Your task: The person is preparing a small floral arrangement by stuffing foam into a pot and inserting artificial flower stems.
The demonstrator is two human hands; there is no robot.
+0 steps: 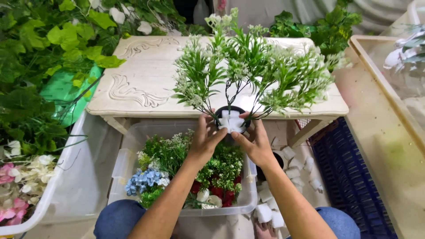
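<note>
1. Far left of the hands, a white tub (26, 208) holds pink and white fake blooms (13, 186), with leafy green vines (40, 53) banked above it.
2. Below the left hand, a clear bin (128, 163) sits on the floor, filled with mixed fake flowers: blue ones (144, 179), red ones (221, 194) and small white-green sprigs (172, 148).
3. The left hand (204, 140) reaches up over the bin, its fingers curled against the left rim of a small black pot (231, 110), gripping it and pressing on the white foam (232, 122) packed inside.
4. The pot stands between both hands, at the near edge of the carved white tabletop (137, 84). Green sprays with tiny white buds (248, 71) fan out of it, upright and spread wide.
5. The right hand (254, 142) closes on the pot's right side, thumb and fingertips touching the foam.
6. As I judge it, the stems are already set and the foam wedged in; what seems left is firming the foam and tidying the spread.
7. Below the right hand, loose white foam blocks (287, 155) lie scattered on the floor beside a second dark pot (273, 164), partly hidden by the forearm.
8. Further right stands a dark blue crate (349, 177), then a pale wooden tray (385, 115).
</note>
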